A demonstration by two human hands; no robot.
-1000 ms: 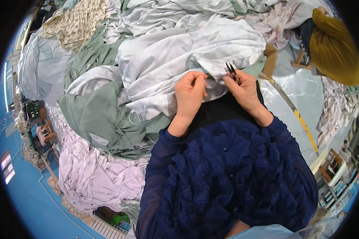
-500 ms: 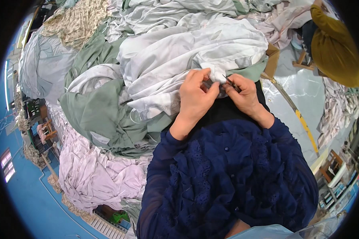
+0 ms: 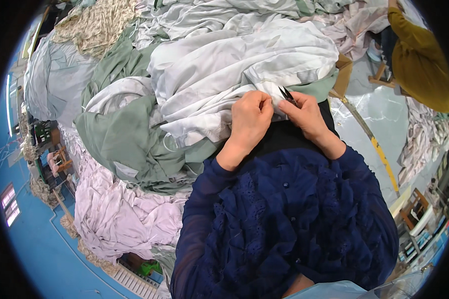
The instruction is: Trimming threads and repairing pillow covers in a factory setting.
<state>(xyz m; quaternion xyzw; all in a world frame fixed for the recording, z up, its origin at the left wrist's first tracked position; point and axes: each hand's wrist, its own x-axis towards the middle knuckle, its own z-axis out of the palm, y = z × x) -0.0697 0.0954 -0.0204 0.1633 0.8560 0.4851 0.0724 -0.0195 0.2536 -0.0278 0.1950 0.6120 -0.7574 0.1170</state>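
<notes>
Your left hand [image 3: 249, 117] pinches a fold of the pale grey-white satin sheet [image 3: 234, 65] at its near edge, fingers closed over the cloth so the hem stays taut and raised — a steady anchor for the work beside it. Your right hand [image 3: 304, 114] sits just beside, fingers curled shut around small dark metal thread snips [image 3: 286, 93], their points aimed at the pinched edge; whether the blades touch the fabric is too small to tell. The sheet lies right before you, spilling back over a heap of sage-green cloth [image 3: 130, 144] and pale lilac fabric [image 3: 115, 219]. No tabletop shows — the heap hides whatever carries it. A flowered cream cloth [image 3: 92, 25] lies at the far left. To the right, grey floor with a yellow line [image 3: 379, 149], a person in a mustard-yellow top [image 3: 418, 60] and bright blue flooring [image 3: 45, 249] at the lower left.
</notes>
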